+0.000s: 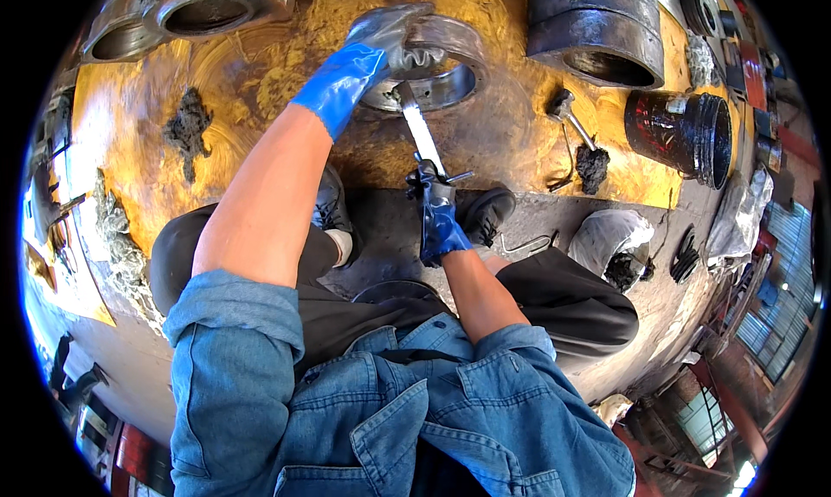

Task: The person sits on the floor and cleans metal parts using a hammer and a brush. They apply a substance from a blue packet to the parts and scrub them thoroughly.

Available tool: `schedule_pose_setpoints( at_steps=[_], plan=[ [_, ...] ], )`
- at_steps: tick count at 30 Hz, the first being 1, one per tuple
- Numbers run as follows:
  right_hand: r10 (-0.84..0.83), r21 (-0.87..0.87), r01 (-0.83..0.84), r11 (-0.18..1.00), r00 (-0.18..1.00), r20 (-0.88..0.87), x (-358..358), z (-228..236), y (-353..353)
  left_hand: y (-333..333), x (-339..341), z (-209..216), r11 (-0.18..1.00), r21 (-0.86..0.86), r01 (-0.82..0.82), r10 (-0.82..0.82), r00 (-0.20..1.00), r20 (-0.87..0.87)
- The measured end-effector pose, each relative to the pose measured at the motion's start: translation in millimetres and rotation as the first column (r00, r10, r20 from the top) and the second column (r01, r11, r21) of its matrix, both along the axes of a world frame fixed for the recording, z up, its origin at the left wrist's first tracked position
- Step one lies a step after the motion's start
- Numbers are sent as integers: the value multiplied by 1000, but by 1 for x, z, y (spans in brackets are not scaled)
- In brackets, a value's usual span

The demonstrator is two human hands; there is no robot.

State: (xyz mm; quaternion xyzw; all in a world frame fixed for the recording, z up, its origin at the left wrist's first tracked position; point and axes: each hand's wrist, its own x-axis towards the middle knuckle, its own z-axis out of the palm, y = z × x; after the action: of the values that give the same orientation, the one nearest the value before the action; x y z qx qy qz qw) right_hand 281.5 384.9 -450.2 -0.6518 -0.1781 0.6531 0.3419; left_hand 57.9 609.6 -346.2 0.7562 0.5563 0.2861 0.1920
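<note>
A heavy metal ring (463,42) lies on the stained yellow work surface in front of me. My left hand (381,42), in a blue glove dirtied grey over the fingers, is closed over the ring's left side, some fingers curling toward its opening. In my right hand (435,198), also gloved in blue with blackened fingers, is the handle of a flat-bladed scraper (421,135). Its pale, bright blade points away from me, and its dark tip reaches the ring's near inner wall. Whether the tip presses on the metal I cannot tell.
Metal rings (208,12) stand at the far left, and a stack of rings (597,25) at the far right. Dark grimy clumps (188,129) lie left; a dirty brush-like tool (576,120) lies right. Beyond are a black bucket (679,133) and, on the floor, a white bag (610,242).
</note>
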Motion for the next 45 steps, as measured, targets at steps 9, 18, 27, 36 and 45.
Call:
schedule_pose_setpoints(
  at_steps=[9, 18, 27, 36, 45],
  plan=[
    [-189, -95, 169, 981, 938, -289, -15, 4, -11, 3, 1, 14, 990, -139, 27, -23, 999, 37],
    [-164, -270, -25, 962, 740, -652, 36, 62, -6, 2, -1, 7, 997, -74, 16, -16, 1000, 8],
    [-243, -257, 100, 961, 747, -619, 81, 63, 7, -3, 9, 10, 994, -102, 42, -37, 998, 48],
    [135, -67, -272, 960, 660, -739, 153, 109, 34, -7, 14, 12, 981, -192, 42, -38, 999, 24],
    [327, 101, -325, 940, 945, -4, 235, 337, 76, -29, -1, 35, 990, -141, 22, -41, 991, -130]
  ],
)
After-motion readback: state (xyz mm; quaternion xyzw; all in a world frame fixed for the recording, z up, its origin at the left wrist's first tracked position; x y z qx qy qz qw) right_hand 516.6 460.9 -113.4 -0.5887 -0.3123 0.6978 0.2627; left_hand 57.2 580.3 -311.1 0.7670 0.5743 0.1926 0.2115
